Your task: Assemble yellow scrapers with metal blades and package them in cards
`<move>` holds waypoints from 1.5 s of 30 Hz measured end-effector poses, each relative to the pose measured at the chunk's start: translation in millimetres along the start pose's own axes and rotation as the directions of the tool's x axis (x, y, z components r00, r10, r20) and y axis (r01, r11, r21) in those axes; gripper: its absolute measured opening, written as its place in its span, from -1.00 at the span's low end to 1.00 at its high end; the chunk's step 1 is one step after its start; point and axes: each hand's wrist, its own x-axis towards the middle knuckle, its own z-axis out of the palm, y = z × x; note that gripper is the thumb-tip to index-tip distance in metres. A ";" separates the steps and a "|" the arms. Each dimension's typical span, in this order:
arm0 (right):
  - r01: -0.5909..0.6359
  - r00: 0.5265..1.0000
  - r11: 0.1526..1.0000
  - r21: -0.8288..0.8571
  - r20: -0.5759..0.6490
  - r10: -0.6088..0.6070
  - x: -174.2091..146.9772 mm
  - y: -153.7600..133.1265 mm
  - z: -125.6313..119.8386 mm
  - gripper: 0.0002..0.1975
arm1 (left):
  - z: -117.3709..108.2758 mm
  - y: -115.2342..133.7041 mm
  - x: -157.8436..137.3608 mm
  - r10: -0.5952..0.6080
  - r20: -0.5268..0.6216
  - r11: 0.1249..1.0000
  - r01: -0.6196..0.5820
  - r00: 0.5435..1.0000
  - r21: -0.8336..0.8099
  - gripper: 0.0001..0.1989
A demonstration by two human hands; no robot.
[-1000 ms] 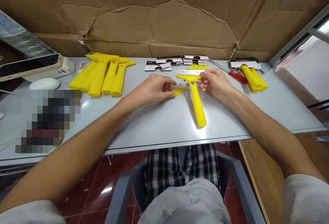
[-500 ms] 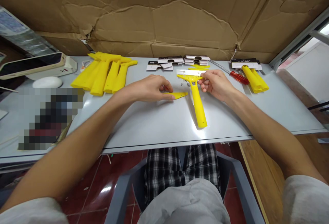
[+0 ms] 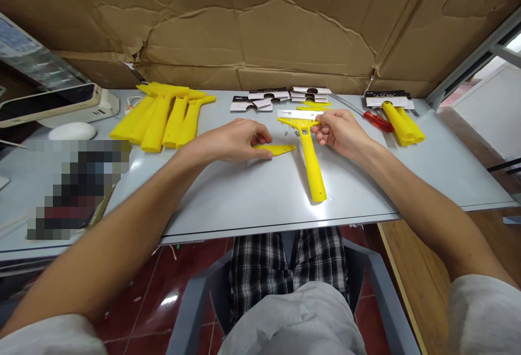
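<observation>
My left hand (image 3: 238, 140) is closed on the left end of a flat yellow clamp plate (image 3: 280, 150), low over the desk; its fingertips are partly hidden. To the right lies a yellow scraper handle (image 3: 312, 168), its grip pointing toward me. Along its wide head sits a metal blade (image 3: 296, 114). My right hand (image 3: 342, 131) pinches the right end of that head and the blade between thumb and fingers. Small loose screws (image 3: 288, 131) lie around and behind the head. Another pair of yellow plates (image 3: 315, 104) rests just beyond the blade.
Several yellow scraper handles (image 3: 158, 116) are piled at the left. Black-and-white blade sleeves (image 3: 260, 99) line the back. A red-handled screwdriver (image 3: 378, 121) and scrapers with sleeved heads (image 3: 401, 124) lie at the right. A phone (image 3: 52, 102) and a white mouse (image 3: 72, 131) are far left.
The whole view shifts slightly. The yellow plate at my left hand appears to lie a little flatter; my right hand keeps its pinch on the scraper head.
</observation>
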 end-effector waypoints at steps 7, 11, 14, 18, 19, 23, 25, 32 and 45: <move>0.008 1.000 1.000 0.010 0.006 -0.008 0.9 0.4 -0.7 -0.80 | 3.3 -5.0 0.8 0.036 0.004 0.999 -0.036 0.999 0.014 -0.59; 0.008 1.000 1.000 0.013 -0.002 -0.008 3.0 1.4 -2.4 -0.81 | 2.7 -10.0 1.8 0.050 -0.042 0.998 -0.051 0.998 -0.026 -0.71; 0.010 1.000 1.000 0.010 -0.002 -0.010 4.2 1.7 -3.4 -0.82 | 0.3 -13.4 3.3 0.041 -0.103 0.990 -0.055 0.994 -0.133 -0.81; 0.017 1.000 1.000 0.009 -0.004 -0.017 2.7 0.3 -2.3 -0.81 | -3.3 -14.8 4.3 -0.084 -0.543 0.935 -0.122 0.836 -0.333 -0.81; 0.016 1.000 1.000 0.008 -0.006 -0.016 2.0 -0.1 -1.7 -0.81 | -3.5 -13.7 4.1 -0.127 -0.648 0.912 -0.168 0.751 -0.374 -0.79; 0.010 1.000 1.000 0.008 0.000 -0.010 0.1 0.2 0.1 -0.81 | 1.6 -1.0 2.9 -0.181 -0.725 0.756 -0.377 0.665 -0.535 -0.77; 0.011 1.000 1.000 0.009 0.006 -0.011 -0.1 1.6 0.4 -0.81 | 7.3 8.4 2.5 -0.167 -0.697 0.688 -0.424 0.698 -0.590 -0.78; 0.012 0.999 1.000 -0.002 0.035 -0.012 -3.8 4.7 4.1 -0.82 | 19.2 27.6 1.8 -0.290 -0.618 0.598 -0.366 0.731 -0.713 -0.60; 0.037 0.996 0.999 -0.026 0.085 -0.035 -2.1 9.5 3.1 -0.87 | 24.6 17.4 4.7 -0.258 -0.598 0.710 -0.270 0.759 -0.650 -0.82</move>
